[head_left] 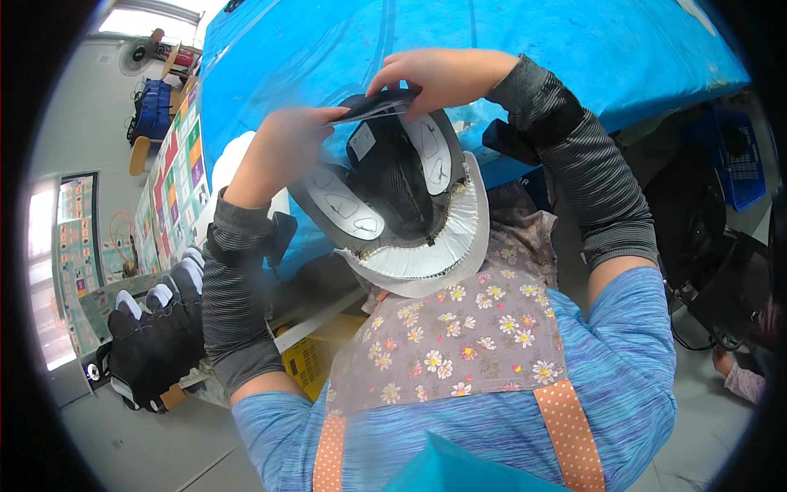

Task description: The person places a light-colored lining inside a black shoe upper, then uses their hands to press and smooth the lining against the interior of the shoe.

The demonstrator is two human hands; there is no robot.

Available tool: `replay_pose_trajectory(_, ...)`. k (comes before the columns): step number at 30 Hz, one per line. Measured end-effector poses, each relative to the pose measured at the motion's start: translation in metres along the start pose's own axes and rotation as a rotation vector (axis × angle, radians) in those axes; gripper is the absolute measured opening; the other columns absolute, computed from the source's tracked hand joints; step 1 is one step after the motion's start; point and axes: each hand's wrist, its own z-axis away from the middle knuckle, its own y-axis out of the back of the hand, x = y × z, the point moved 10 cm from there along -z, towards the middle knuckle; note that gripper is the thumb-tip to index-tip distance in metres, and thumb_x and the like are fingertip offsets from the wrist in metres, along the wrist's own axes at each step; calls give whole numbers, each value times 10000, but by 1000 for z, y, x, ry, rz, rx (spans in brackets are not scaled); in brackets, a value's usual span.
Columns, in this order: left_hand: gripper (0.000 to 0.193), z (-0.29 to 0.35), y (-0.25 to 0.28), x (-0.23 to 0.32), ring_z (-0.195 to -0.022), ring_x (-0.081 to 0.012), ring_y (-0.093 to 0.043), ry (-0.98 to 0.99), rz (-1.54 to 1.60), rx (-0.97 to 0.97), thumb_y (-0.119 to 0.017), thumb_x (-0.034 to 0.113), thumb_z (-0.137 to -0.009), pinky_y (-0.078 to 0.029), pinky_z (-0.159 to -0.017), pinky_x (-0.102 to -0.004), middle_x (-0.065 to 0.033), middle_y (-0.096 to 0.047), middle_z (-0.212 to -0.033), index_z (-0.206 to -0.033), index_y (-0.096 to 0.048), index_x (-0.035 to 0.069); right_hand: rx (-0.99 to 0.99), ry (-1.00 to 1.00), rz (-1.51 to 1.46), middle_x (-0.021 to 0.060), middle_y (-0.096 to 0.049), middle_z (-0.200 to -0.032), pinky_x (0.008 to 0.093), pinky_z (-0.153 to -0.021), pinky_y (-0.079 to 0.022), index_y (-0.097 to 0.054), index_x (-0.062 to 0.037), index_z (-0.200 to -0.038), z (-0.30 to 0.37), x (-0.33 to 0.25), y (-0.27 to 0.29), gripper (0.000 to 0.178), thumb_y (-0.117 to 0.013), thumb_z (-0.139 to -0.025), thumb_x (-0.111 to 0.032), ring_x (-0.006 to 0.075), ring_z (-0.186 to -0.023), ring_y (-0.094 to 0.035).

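A curved black-and-grey sewn fabric piece [386,189] leans at the table's near edge against my apron; I cannot tell its exact kind. It has dark mesh in the middle, a white stitched panel [351,215] on each side, and a shiny silver-white curved band [426,254] along its near rim. A small pale label shows on its inside. My left hand [283,152] pinches the left end of the folded black far edge. My right hand [443,75] grips the right end of that edge, fingers over the top and thumb beneath.
Blue sheeting covers the table [492,33] ahead. Black goods with grey-white parts [160,336] are stacked at left, near a yellow crate [305,365]. At right are a blue basket [735,160], a black chair [705,271] and another person's hand [723,361]. A fan [135,56] stands far left.
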Motion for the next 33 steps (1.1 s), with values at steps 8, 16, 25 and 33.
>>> replay_pose_trajectory(8,320,-11,-18,-8,-610,-268,-545,28,-71,-189,-682,33,-908,-460,-596,-356,-230,-631,-795,-1224,-715,64,-191,-93,-164,94,-577,-1263,342,-848,-583,-555,-151,-1436,-14,30,-23,720,-873,-790,-181,233,-969,-652)
replay_pose_trajectory(16,309,-11,-24,-28,-670,-330,-611,49,16,-207,-673,36,-911,-506,-657,-370,-272,-664,-891,-1217,-708,38,-181,-94,-154,123,-634,-1218,354,-803,-563,-628,-109,-1364,-19,36,-30,731,-858,-781,-485,245,-964,-665)
replay_pose_trajectory(25,303,-15,-22,-37,-673,-340,-626,114,-72,-134,-652,23,-907,-515,-671,-360,-252,-687,-887,-1206,-702,25,-97,-92,-167,143,-735,-1076,346,-853,-574,-667,-39,-1308,-29,31,-32,577,-780,-889,-421,237,-921,-702)
replay_pose_trajectory(33,313,-21,-15,-34,-614,-331,-582,160,-69,-40,-648,13,-887,-470,-605,-374,-244,-653,-812,-1192,-707,48,90,-8,-260,195,-742,-1081,320,-768,-604,-681,-46,-1304,-29,37,-27,434,-686,-932,-270,251,-855,-732)
